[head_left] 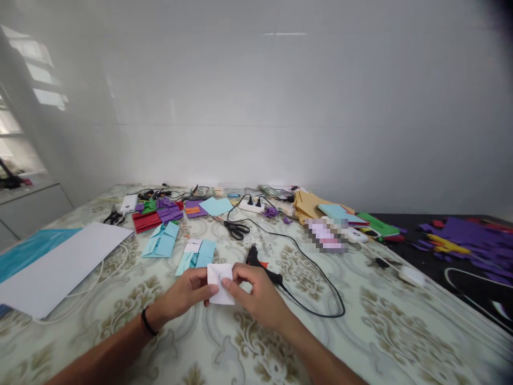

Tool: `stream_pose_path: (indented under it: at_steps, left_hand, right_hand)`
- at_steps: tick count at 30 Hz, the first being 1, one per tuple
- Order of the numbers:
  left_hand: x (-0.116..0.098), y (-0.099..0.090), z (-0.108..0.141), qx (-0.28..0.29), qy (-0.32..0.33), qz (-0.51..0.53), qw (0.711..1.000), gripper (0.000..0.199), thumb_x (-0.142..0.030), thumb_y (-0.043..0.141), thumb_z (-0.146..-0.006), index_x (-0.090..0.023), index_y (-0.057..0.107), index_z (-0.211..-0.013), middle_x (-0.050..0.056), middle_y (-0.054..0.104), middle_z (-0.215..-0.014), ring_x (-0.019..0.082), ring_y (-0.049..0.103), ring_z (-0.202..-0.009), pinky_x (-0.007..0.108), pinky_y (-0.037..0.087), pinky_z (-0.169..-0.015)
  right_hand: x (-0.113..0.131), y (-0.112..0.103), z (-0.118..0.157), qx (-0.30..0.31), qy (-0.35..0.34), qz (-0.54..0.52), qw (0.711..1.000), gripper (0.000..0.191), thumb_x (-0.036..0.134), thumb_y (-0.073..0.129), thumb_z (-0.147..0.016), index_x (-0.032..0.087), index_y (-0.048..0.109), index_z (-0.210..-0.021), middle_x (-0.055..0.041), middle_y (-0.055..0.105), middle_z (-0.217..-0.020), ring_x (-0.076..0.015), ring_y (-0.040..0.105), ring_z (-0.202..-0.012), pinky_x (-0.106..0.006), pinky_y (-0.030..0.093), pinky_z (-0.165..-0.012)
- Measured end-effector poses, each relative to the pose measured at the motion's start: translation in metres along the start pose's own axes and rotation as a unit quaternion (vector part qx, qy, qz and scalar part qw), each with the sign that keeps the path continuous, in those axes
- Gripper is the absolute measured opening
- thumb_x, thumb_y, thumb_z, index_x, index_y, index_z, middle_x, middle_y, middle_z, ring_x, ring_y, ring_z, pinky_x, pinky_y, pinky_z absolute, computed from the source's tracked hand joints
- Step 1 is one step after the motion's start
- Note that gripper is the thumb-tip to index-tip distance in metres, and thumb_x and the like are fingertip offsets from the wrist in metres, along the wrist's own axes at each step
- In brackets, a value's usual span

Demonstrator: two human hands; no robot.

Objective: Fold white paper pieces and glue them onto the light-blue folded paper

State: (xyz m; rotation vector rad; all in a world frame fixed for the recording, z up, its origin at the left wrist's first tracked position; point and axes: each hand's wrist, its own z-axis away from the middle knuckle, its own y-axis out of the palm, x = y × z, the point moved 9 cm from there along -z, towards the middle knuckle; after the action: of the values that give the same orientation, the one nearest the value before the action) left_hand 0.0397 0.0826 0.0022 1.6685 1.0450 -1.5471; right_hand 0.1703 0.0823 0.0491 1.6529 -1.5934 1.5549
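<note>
Fingers of the left hand (pixel 178 293) and right hand (pixel 258 294) grasp a small folded white paper square (pixel 224 297) from opposite sides, thumbs on its face. It is over the table (pixel 360 342), well short of the far edge, near the black hot glue gun (pixel 253 258). Likely light, crisp and easily creased, it calls for a gentle pinch near its side edges.

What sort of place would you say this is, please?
It looks like a papercraft worktable, perhaps in a home or small workshop: a glue gun and scissors lie near folded light-blue papers, while the left hand and right hand hold small white paper.
</note>
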Motion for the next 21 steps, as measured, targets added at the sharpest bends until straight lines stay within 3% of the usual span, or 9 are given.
stream_pose_path:
  at_steps: [5, 8, 12, 16, 21]
  left_hand:
    - [0.005, 0.001, 0.006, 0.020, -0.018, -0.001, 1.000, 0.046, -0.056, 0.076, -0.086, -0.012, 0.074, -0.100, 0.007, 0.067, -0.088, 0.017, 0.055, -0.077, 0.027, 0.046, -0.071]
    - [-0.004, 0.001, 0.008, 0.037, 0.001, -0.039, 0.999, 0.053, -0.064, 0.063, -0.093, -0.012, 0.073, -0.096, 0.007, 0.067, -0.087, 0.018, 0.054, -0.080, 0.027, 0.045, -0.071]
    - [-0.005, -0.003, 0.008, 0.023, -0.009, -0.082, 0.996, 0.045, -0.053, 0.053, -0.101, -0.012, 0.070, -0.090, 0.003, 0.061, -0.078, 0.015, 0.049, -0.072, 0.026, 0.042, -0.068]
    - [-0.005, 0.002, 0.009, 0.043, -0.025, -0.098, 0.994, 0.036, -0.043, 0.056, -0.097, -0.012, 0.067, -0.083, -0.001, 0.052, -0.068, 0.012, 0.043, -0.063, 0.023, 0.033, -0.057]
    - [-0.011, -0.002, 0.010, 0.022, -0.025, -0.097, 0.995, 0.029, -0.037, 0.059, -0.093, -0.013, 0.065, -0.078, -0.002, 0.050, -0.067, 0.010, 0.042, -0.061, 0.022, 0.031, -0.054]
  right_hand:
    - [-0.006, 0.009, 0.000, 0.024, 0.024, -0.050, 0.998, 0.041, 0.042, 0.063, -0.092, 0.020, 0.043, -0.064, 0.0025, 0.046, -0.064, -0.0129, 0.041, -0.064, -0.027, 0.031, -0.060]
    - [-0.015, 0.016, 0.000, 0.034, 0.050, -0.074, 0.995, 0.043, 0.047, 0.063, -0.092, 0.020, 0.044, -0.065, 0.0026, 0.045, -0.064, -0.0127, 0.039, -0.064, -0.027, 0.030, -0.059]
    - [-0.023, 0.024, 0.002, 0.044, 0.064, -0.107, 0.991, 0.043, 0.052, 0.063, -0.094, 0.019, 0.049, -0.070, 0.0009, 0.048, -0.070, -0.0139, 0.042, -0.068, -0.028, 0.033, -0.062]
    - [-0.025, 0.033, 0.005, 0.095, 0.083, -0.164, 0.978, 0.040, 0.055, 0.062, -0.096, 0.018, 0.058, -0.082, 0.0010, 0.049, -0.074, -0.0140, 0.044, -0.068, -0.027, 0.035, -0.062]
    - [-0.031, 0.031, 0.002, 0.116, 0.091, -0.113, 0.983, 0.041, 0.051, 0.064, -0.097, 0.019, 0.055, -0.074, 0.0025, 0.046, -0.070, -0.0132, 0.042, -0.066, -0.027, 0.033, -0.061]
